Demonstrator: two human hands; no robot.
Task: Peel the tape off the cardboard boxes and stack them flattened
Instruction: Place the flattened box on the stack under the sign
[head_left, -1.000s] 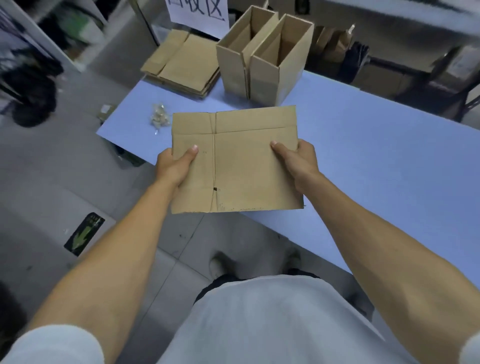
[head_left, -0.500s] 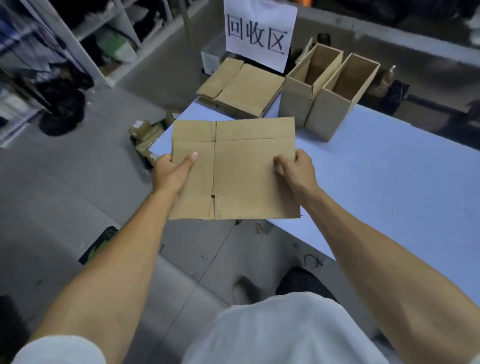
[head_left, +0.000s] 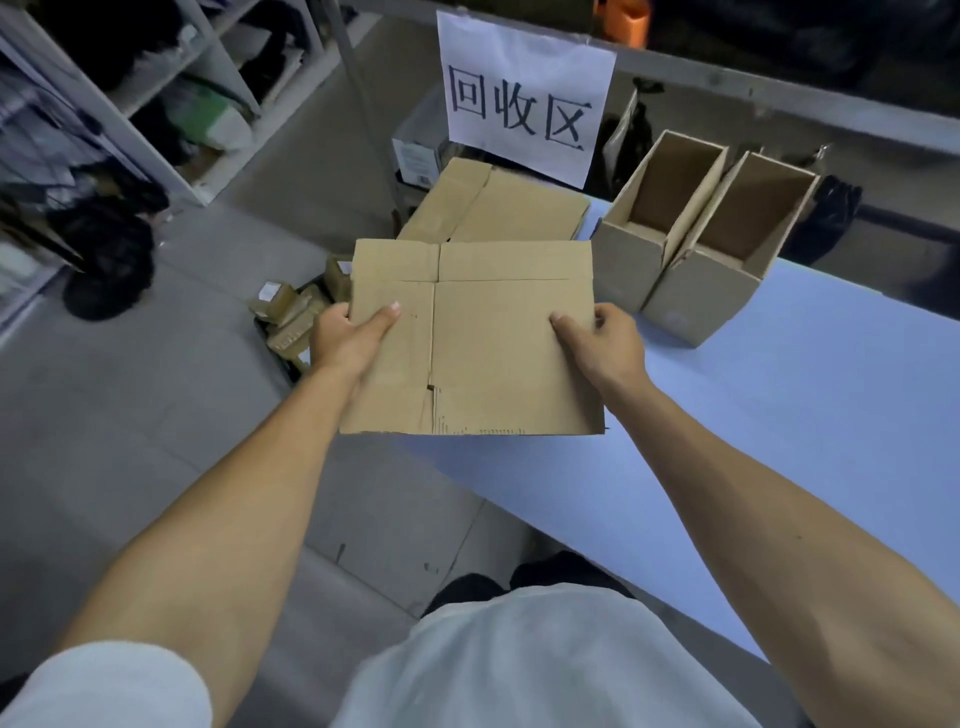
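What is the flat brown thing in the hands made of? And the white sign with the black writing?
The flat brown thing, gripped by the left hand and right hand, looks like plain matte cardboard: dull tan, with fold creases and a rough cut edge. The white sign seems to be thin paper, with black marks like marker ink.

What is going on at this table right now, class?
A person holds one flattened cardboard box in the air, the left hand and right hand gripping its side edges. Beyond it, a stack of flattened boxes lies at the end of the blue table, under a paper sign. Two open boxes stand beside the stack, not yet flattened.
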